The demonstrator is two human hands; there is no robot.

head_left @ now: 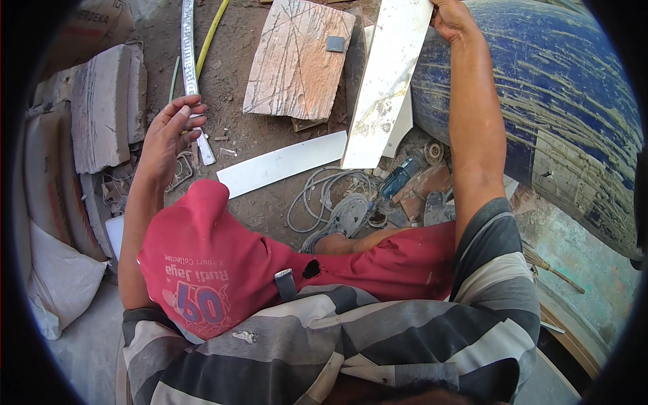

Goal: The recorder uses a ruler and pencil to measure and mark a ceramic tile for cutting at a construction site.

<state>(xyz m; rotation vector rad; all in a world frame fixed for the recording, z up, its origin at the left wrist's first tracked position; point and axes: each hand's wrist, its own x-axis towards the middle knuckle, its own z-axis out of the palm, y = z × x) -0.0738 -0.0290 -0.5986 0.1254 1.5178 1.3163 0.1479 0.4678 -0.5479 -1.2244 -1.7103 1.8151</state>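
Note:
At the top, my right hand [452,19] grips the edge of a long white board [388,88], its surface scuffed and stained. The board slants down toward my feet, over other flat pieces. My left hand [174,138] is raised at the left, fingers loosely bent and apart, with nothing visible in it. Just beyond those fingers lies a long silvery strip [188,47] with a patterned face and a white lower end. A second white strip [283,162] rests on the dirt between my hands, its right end meeting the board's lower edge.
A rough pinkish stone slab [297,64] bears a small grey square piece [335,44]. Near my shoe [345,217] are a grey cable [314,196] and a teal power tool [399,178]. A mud-streaked blue drum [540,74] stands right; stacked slabs [101,111] and sacks [64,277] stand left.

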